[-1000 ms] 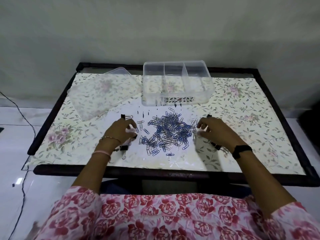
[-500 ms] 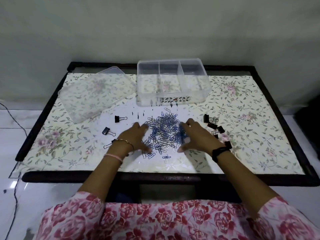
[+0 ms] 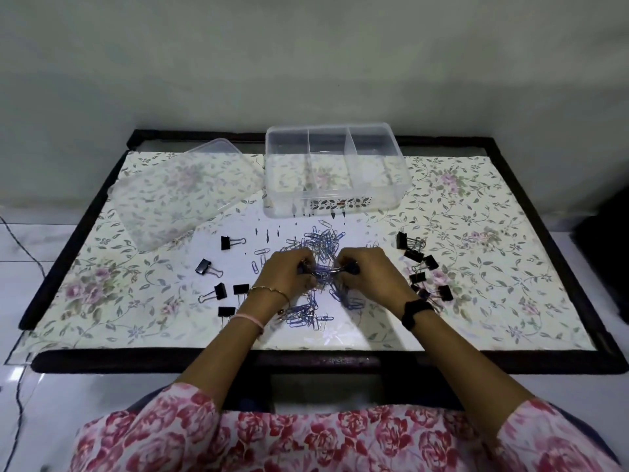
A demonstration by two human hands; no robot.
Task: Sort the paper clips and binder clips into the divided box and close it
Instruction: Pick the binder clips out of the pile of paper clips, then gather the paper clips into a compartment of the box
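Observation:
A pile of blue and silver paper clips (image 3: 320, 241) lies in the middle of the table. My left hand (image 3: 289, 272) and my right hand (image 3: 366, 274) meet over it, fingers curled, each gripping a bunch of paper clips. Several black binder clips (image 3: 218, 287) lie left of the pile and several more binder clips (image 3: 420, 264) lie to its right. The clear divided box (image 3: 335, 202) stands open behind the pile, its three compartments holding nothing. Its clear lid (image 3: 183, 195) lies upside down at the back left.
The table (image 3: 476, 361) has a dark raised frame and a floral cover under glass. A wall rises right behind it. A thin cable (image 3: 20, 247) runs over the floor at the left.
Both hands have come in from the sides of the pile to its middle and curled their fingers round paper clips. The binder clips they pushed aside lie uncovered left and right.

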